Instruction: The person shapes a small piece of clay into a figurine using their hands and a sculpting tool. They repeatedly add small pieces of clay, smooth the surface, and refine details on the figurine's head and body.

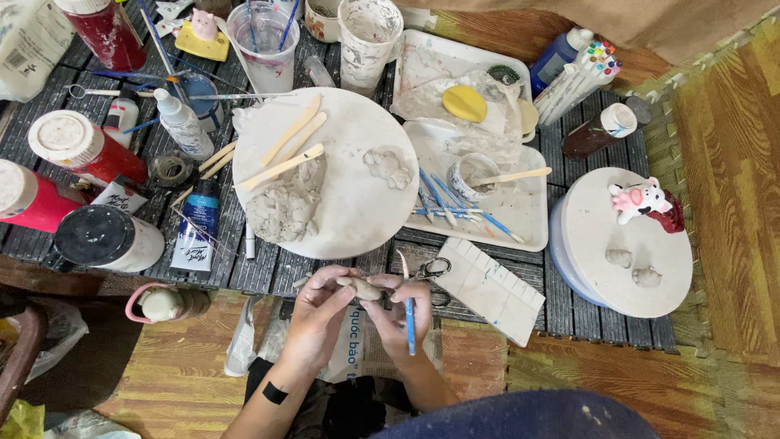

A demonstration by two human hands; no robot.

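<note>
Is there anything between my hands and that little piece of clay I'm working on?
Nothing visible. The left hand and the right hand both hold the small clay piece directly, fingers on it from either side. The right hand also carries a blue-handled tool, which runs alongside the fingers, not between them and the clay.

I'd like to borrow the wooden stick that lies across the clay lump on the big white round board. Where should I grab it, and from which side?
Take the wooden stick by its raised right end, which juts clear past the clay lump over bare round board. Come from above and the right, fingers pinching across its narrow width. Its left end lies low beside two other sticks, so there is less room there.
</note>
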